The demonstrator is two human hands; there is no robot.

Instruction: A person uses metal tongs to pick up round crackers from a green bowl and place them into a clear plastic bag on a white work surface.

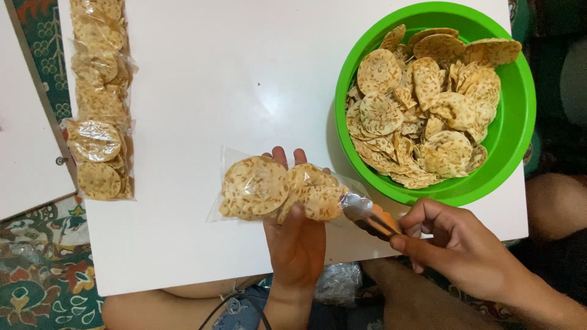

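Clear plastic: a see-through bag of round, speckled tan crackers point(278, 189) lies sideways above the white table's point(202, 91) near edge, about midway along it.
Left hand: the left hand point(296, 235) cradles that bag from below, thumb pressed over the front, fingertips point(280, 153) poking out behind it.
Right hand: the right hand point(461, 244) pinches an orange-and-black handled tool point(382, 223), fingers closed tight round it, its tip right at the bag's twisted neck point(356, 205).
Done so far: a row of filled clear cracker packets point(98, 98) lies along the table's left edge, so, by my reckoning, a good few are finished.
In hand: this bag looks filled; closing its mouth seems to be the step now.
Left to do: the bright green round plastic bowl point(520, 122) at the far right corner is heaped with loose crackers point(422, 110), plenty to go.
Hard to make out: what the tool really is; its working end is lost in plastic glare.
Cut off: the packet row runs out of the top; crumpled plastic point(339, 281) under the near edge is half hidden.
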